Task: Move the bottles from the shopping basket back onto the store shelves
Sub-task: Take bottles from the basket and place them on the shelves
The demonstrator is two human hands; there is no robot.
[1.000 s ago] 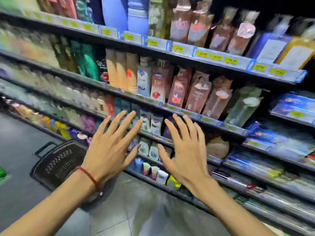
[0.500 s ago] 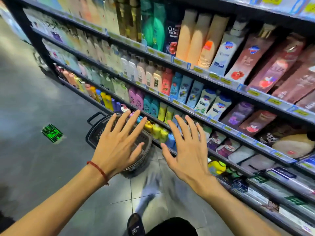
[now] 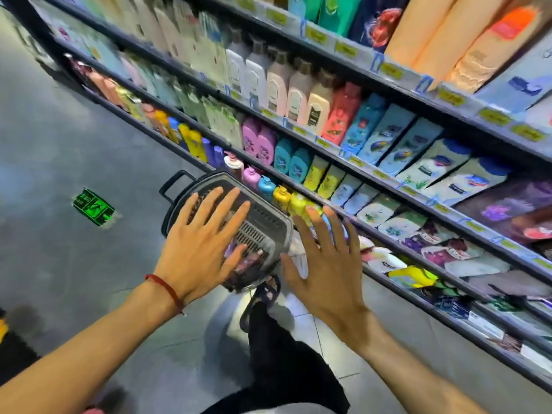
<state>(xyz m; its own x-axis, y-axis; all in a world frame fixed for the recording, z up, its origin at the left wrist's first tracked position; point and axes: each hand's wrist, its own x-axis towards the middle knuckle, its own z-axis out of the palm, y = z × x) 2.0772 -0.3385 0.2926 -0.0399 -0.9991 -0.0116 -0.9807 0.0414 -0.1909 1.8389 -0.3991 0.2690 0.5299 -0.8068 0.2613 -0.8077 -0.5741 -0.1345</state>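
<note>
Grey tiled floor (image 3: 74,138) runs along a tilted aisle, and on it, hard against the bottom of the store shelves (image 3: 385,178), stands the shopping basket (image 3: 263,225). Its long axis runs from about 10 o'clock, where the black handle (image 3: 173,186) sticks out, to about 4 o'clock, parallel with the shelf edges. Inside, the bottles (image 3: 249,259) show only as blurred pinkish and dark shapes at the near end; how many there are cannot be told.

The left hand (image 3: 200,246) is over the basket in the view, fingers straight and spread, pointing to about 1 o'clock, its thumb across the visible bottles. It holds nothing, and whether it touches anything cannot be told. The right hand (image 3: 325,264) is equally flat and splayed and has hold of nothing; the basket lies at its 9 o'clock and the lowest shelf rows at its 1 to 3 o'clock. I judge the left hand nearer, needing mainly to drop onto the bottles, and the right better placed for the shelf.

Half a second ago the basket sat further off, beyond the left fingertips. Now it fills the middle of the view under that hand, the bottles have come into sight, and a sandalled foot (image 3: 264,295) has stepped up to its near end. Both hands remain spread as before.
</note>
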